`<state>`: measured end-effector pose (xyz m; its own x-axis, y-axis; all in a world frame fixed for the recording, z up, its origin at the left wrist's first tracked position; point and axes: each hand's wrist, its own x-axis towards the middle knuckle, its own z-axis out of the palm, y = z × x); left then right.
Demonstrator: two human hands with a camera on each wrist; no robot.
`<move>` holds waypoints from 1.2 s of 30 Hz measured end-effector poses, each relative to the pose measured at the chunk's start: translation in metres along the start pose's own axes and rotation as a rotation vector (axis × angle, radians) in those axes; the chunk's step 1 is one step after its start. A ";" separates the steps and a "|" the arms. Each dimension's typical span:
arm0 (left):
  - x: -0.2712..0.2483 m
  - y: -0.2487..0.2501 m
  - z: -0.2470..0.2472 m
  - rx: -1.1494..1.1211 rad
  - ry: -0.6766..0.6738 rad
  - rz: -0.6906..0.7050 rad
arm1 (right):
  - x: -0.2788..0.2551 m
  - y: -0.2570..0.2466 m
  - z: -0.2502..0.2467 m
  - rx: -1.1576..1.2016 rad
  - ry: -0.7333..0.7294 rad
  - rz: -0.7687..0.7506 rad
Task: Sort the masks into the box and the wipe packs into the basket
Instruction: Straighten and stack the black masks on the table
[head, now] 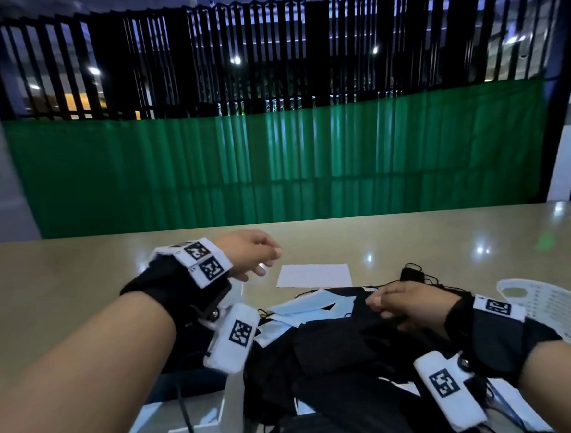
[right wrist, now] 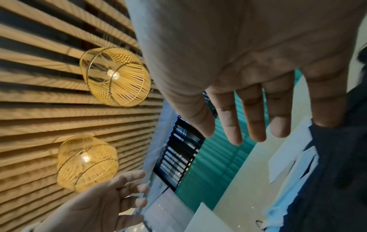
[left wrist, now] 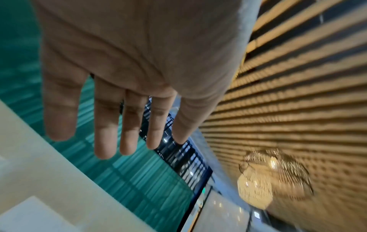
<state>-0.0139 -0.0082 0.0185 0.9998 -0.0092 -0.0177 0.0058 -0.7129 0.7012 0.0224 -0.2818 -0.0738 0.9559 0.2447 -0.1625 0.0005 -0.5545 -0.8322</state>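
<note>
The box (head: pixel 229 403) sits at the near left of the desk (head: pixel 78 264), its white wall just beside the heap; the left hand (head: pixel 251 252) hovers above the desk beyond it, fingers spread and slack, holding nothing; in the middle lies the heap of black masks (head: pixel 337 348) with blue masks (head: pixel 304 311) at its far edge and a white flat pack (head: pixel 315 275), perhaps a wipe pack, just past them; the right hand (head: pixel 408 305) rests on the far part of the black heap, fingers out rather than curled in the wrist view, though whether a fold is caught under them I cannot tell; the white basket (head: pixel 554 309) stands at the near right.

Risks, as I judge them: thin black ear loops (head: pixel 430 279) trail across the heap, so lifting one mask could drag others along, or snag one on the box wall; the layers overlap, so a pack buried beneath might be carried into the box unnoticed.

Counts: one box; one basket; one white pack showing; about three blue masks; the black masks overlap too much to count.
</note>
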 end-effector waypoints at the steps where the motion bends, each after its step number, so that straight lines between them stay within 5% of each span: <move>1: 0.004 0.005 0.013 0.090 -0.023 0.023 | -0.001 0.009 -0.005 -0.018 0.016 0.032; 5: 0.023 0.011 0.059 0.266 -0.169 -0.001 | -0.005 0.040 -0.019 -0.080 0.079 0.134; 8: 0.038 0.009 0.082 0.260 -0.201 -0.102 | -0.006 0.059 -0.023 -0.097 0.117 0.173; 16: 0.062 -0.017 0.124 0.576 -0.288 -0.110 | -0.005 0.092 -0.022 -0.135 0.205 0.181; 29: 0.077 -0.037 0.130 0.432 -0.392 -0.194 | 0.008 0.103 -0.015 -0.224 0.222 0.137; 36: 0.067 -0.031 0.136 0.743 -0.375 -0.161 | 0.013 0.095 -0.017 -0.142 0.333 0.119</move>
<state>0.0506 -0.0815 -0.1014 0.9144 -0.0069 -0.4047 0.0021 -0.9998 0.0218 0.0403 -0.3450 -0.1462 0.9948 -0.0872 -0.0526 -0.0977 -0.6738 -0.7324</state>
